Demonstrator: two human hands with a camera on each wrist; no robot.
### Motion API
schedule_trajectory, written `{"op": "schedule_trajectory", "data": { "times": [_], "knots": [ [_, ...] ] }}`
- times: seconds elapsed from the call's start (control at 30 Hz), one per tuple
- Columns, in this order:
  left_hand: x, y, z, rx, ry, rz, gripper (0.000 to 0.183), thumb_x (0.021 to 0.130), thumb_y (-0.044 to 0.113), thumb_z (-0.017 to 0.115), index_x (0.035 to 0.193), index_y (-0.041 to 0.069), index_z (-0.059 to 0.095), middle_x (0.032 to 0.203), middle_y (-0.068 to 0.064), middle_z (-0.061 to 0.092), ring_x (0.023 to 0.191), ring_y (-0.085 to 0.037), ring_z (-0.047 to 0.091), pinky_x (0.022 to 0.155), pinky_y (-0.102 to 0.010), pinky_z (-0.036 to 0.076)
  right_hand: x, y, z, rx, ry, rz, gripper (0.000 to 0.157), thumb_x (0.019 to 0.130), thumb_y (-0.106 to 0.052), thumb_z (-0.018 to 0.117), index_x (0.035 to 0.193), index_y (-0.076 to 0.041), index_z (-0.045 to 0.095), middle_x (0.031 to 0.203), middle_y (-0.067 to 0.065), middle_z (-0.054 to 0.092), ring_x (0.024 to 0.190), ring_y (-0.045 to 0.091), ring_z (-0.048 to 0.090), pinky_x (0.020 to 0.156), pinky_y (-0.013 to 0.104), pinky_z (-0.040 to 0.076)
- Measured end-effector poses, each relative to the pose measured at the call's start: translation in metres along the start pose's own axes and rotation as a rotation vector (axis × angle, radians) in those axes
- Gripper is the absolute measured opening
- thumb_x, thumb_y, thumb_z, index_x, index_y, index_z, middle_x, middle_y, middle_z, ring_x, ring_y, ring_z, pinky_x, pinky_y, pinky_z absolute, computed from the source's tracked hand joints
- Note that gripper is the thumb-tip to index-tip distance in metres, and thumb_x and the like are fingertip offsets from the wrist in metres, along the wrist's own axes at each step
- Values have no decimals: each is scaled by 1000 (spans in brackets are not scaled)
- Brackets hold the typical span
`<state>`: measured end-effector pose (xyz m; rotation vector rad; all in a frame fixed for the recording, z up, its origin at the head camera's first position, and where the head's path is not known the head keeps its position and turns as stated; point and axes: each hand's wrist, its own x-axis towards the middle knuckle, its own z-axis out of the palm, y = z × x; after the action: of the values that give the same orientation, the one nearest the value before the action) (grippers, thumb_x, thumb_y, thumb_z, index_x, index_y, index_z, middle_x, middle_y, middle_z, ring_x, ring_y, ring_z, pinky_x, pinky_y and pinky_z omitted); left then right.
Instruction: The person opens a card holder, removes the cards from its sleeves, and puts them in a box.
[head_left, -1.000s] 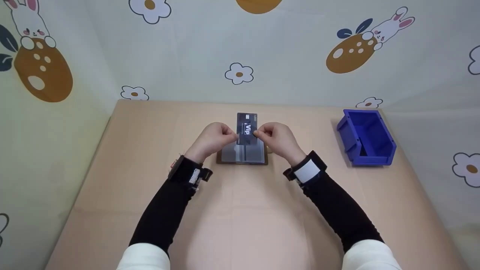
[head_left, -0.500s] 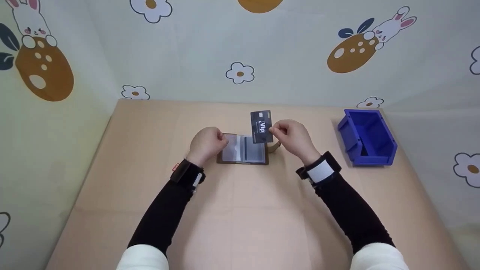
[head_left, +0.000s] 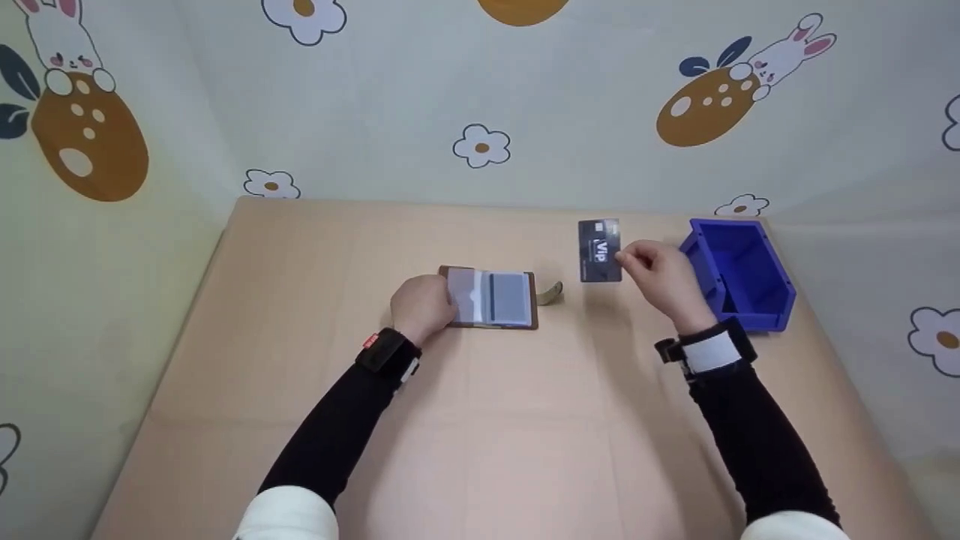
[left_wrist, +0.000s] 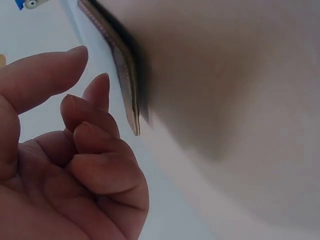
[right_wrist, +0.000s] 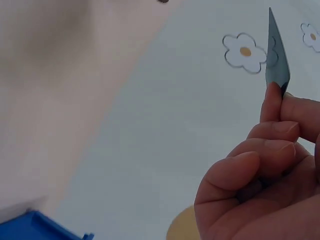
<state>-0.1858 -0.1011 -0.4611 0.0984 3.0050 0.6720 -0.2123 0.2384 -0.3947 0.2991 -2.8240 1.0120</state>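
Between the thumb and forefinger of my right hand (head_left: 660, 279) is a dark card (head_left: 600, 255) printed "Vip", held upright above the table. The right wrist view catches that card nearly edge-on, its thin sheet (right_wrist: 277, 60) rising from the fingertips. An open brown card wallet (head_left: 511, 298) with clear plastic sleeves lies mid-table, its strap (head_left: 551, 293) sticking out to the right. My left hand (head_left: 422, 307) is at the wallet's left edge. In the left wrist view its fingers are loosely bent, thumb and forefinger apart, beside the wallet's edge (left_wrist: 131, 95) with nothing between them.
A blue plastic bin (head_left: 761, 322) stands at the table's right side, just behind and right of my right hand. Patterned cloth (head_left: 375, 112) hangs behind the table and at both sides.
Both hands were at the card over the wallet; the left let go. My right hand has carried the card rightward toward the bin, while the left has lowered to the wallet's left edge.
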Motion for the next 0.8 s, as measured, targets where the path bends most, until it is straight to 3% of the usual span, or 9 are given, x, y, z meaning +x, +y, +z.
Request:
{"op": "schedule_trajectory", "data": {
  "times": [0.23,0.43,0.8],
  "knots": [
    [1,0,6,42,4,5,26,80,7,64,59,10,49,68,-6,54,62,-23,49,54,-41,46,-4,37,-45,-47,35,198,35,102,-33,54,100,0,65,89,11,54,76,22,47,63,31,37],
    [2,1,7,43,-11,-14,22,81,7,63,62,9,53,72,-8,59,65,-24,53,56,-42,47,-8,75,-80,-96,9,287,46,104,-41,46,108,2,63,93,12,53,75,20,46,60,31,37],
    [4,0,6,47,-38,-23,18,82,4,63,65,7,58,75,-8,61,66,-23,52,59,-42,49,-22,120,-114,-107,15,462,53,106,-42,36,114,7,55,104,20,50,89,30,44,69,37,36]
  ]
}}
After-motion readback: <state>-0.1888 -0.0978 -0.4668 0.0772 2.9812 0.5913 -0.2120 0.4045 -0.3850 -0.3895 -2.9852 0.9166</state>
